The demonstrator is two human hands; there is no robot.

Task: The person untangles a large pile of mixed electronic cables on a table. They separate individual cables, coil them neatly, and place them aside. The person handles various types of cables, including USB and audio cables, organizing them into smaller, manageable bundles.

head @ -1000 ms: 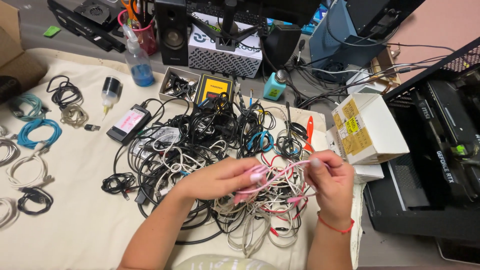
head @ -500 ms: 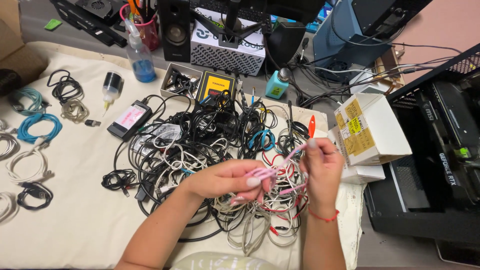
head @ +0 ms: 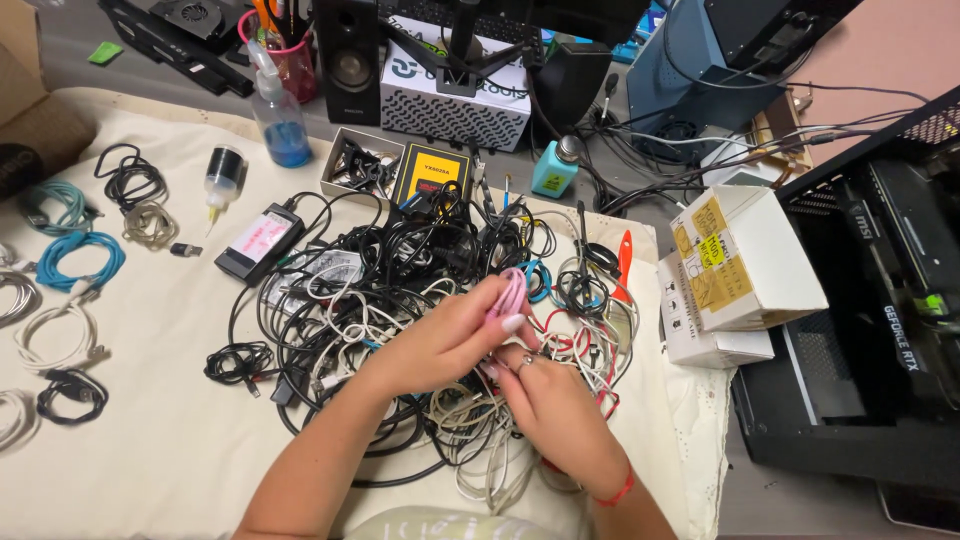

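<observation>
My left hand grips a folded pink cable between thumb and fingers, held just above a big tangled pile of black, white and red cables on a cream cloth. My right hand sits right under and beside the left one, fingers curled against the lower part of the pink cable and the wires beneath. A red band circles the right wrist.
Coiled blue, white and black cables lie sorted at the left. A black power brick, blue-liquid spray bottle and small glue bottle stand behind. White cardboard boxes and an open computer case are at the right.
The pink cable was stretched between both hands; now it is bunched in my left hand, and my right hand has dropped down and moved in under the left.
</observation>
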